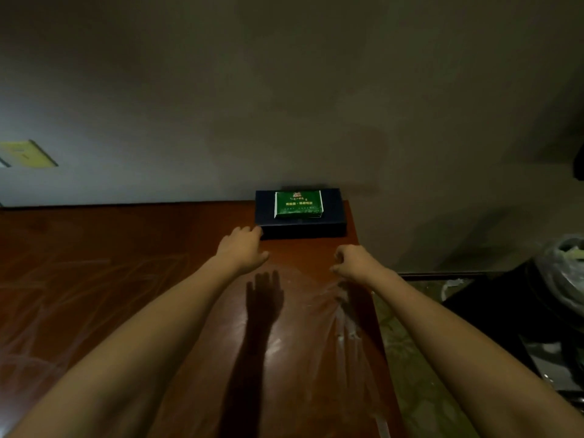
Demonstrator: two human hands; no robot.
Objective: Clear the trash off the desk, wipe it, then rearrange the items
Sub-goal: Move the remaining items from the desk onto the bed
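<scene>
while both hands [243,249] hover, box [300,213] hugs desk [94,263] corner

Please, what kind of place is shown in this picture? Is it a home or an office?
Probably a room in a home, though I cannot be sure. A reddish wooden desk stands against a plain wall, a dark box with a green packet sits at its far corner, and a bagged bin is beside it.

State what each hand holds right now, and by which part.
Nothing is plainly held. The left hand has its fingertips at the dark blue box's near left corner; the right hand hangs loosely curled over the desk.
</scene>
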